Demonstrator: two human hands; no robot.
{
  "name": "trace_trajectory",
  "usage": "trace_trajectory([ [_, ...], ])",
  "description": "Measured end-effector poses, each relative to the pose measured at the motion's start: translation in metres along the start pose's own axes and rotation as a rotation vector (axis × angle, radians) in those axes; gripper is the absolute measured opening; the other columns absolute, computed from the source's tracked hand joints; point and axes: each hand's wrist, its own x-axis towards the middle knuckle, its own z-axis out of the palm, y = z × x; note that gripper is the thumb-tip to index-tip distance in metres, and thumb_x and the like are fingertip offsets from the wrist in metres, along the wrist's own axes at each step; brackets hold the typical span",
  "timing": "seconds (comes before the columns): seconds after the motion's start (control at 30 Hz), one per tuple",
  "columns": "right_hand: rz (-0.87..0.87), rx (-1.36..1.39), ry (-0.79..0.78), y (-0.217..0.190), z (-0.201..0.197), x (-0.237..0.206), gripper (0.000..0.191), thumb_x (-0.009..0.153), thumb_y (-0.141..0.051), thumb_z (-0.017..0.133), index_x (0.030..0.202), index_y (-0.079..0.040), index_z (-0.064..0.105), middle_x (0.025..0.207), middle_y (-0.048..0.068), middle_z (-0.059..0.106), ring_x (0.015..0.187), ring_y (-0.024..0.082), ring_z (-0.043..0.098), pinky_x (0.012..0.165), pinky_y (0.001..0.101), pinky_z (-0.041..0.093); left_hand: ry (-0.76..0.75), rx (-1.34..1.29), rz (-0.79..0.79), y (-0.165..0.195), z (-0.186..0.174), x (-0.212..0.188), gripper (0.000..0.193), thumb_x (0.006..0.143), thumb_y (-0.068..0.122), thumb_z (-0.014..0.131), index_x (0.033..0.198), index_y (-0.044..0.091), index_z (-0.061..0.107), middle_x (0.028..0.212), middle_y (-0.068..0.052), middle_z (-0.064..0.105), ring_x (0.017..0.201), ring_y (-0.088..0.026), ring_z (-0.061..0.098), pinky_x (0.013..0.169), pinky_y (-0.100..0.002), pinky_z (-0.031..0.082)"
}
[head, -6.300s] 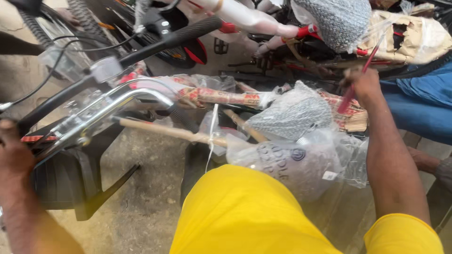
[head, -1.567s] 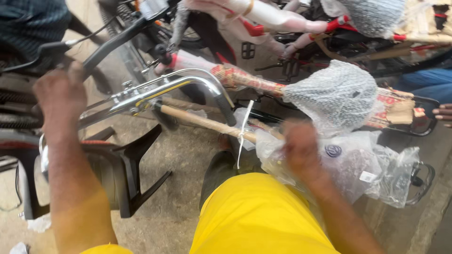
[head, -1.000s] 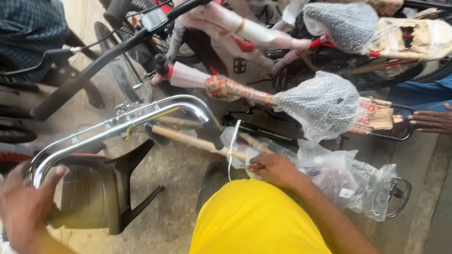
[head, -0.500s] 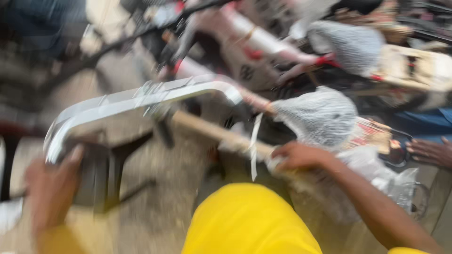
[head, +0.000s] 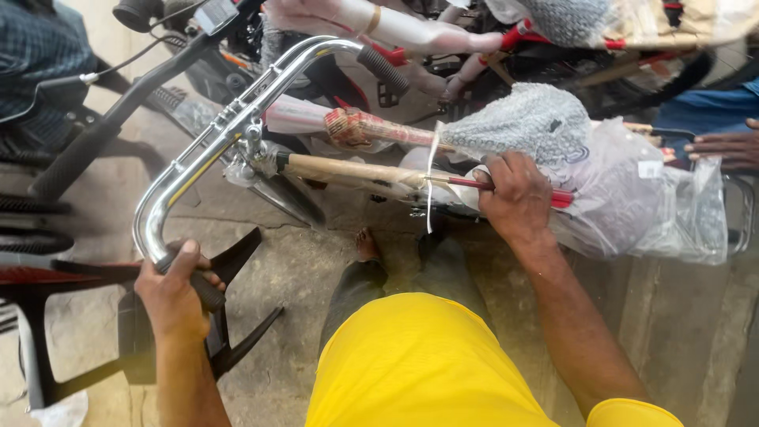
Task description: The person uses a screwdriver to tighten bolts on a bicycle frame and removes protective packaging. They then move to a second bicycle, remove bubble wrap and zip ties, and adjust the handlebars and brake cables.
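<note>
Left hand (head: 175, 292) at near left, fingers wrapped tight round the black grip at the near end of the chrome handlebar (head: 213, 146); the bar curves up and runs far-right to a second black grip. Right hand (head: 518, 198) at centre right, fingers closed over the red frame tube (head: 458, 183) of the bicycle, right where the clear plastic bag (head: 648, 205) starts. The bag wraps the frame's right part, and the seat in grey foam netting (head: 522, 122) lies just behind the hand. A paper-wrapped tube (head: 348, 168) runs left from the hand to the handlebar stem. Open concrete floor (head: 300, 269) between the two arms; a black plastic chair (head: 95, 316) crowds the near left edge. More wrapped bicycles pack the far side. Another person's hand (head: 723, 146) rests at the right edge.
</note>
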Motion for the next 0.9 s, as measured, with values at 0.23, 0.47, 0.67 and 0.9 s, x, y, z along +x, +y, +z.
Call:
trace_trajectory([
  [0.23,0.082,0.152,-0.134,-0.051,-0.006,-0.037,0.013,0.091,-0.013,0.072,0.101,-0.005,0.072,0.089,0.012,0.066,0.080,0.032,0.066,0.071,0.0448,0.052,-0.236,0.140,0.153,-0.025,-0.037,0.011,0.058,0.098,0.053,0.065,0.124,0.002,0.059,0.084,-0.012,0.068,0.067,-0.018,0.067,0.064,-0.033,0.060],
  [0.47,0.473,0.696,-0.604,-0.104,0.005,-0.067,0.033,0.100,-0.035,0.069,0.098,-0.002,0.071,0.077,0.007,0.061,0.071,0.015,0.056,0.064,0.0324,0.047,-0.355,-0.452,0.135,-0.082,-0.026,-0.021,0.068,0.104,0.066,0.052,0.121,0.001,0.058,0.094,-0.011,0.070,0.075,-0.023,0.068,0.063,-0.041,0.060],
  [0.67,0.624,1.574,-0.510,-0.151,0.001,-0.066,0.030,0.103,-0.027,0.060,0.123,-0.006,0.065,0.089,0.008,0.069,0.078,0.018,0.063,0.072,0.0336,0.053,-0.423,-0.650,0.109,-0.139,0.006,-0.059,0.083,0.103,0.075,0.029,0.113,0.002,0.068,0.099,-0.014,0.074,0.084,-0.025,0.072,0.077,-0.042,0.061],
  [0.9,0.630,2.019,-0.566,-0.205,0.029,-0.098,0.015,0.094,-0.008,0.067,0.108,-0.004,0.063,0.095,0.012,0.071,0.090,0.027,0.072,0.081,0.0480,0.064,-0.396,0.197,0.352,-0.167,0.023,-0.155,0.045,0.090,0.032,0.075,0.123,0.002,0.068,0.095,-0.016,0.072,0.086,-0.025,0.066,0.078,-0.036,0.054],
])
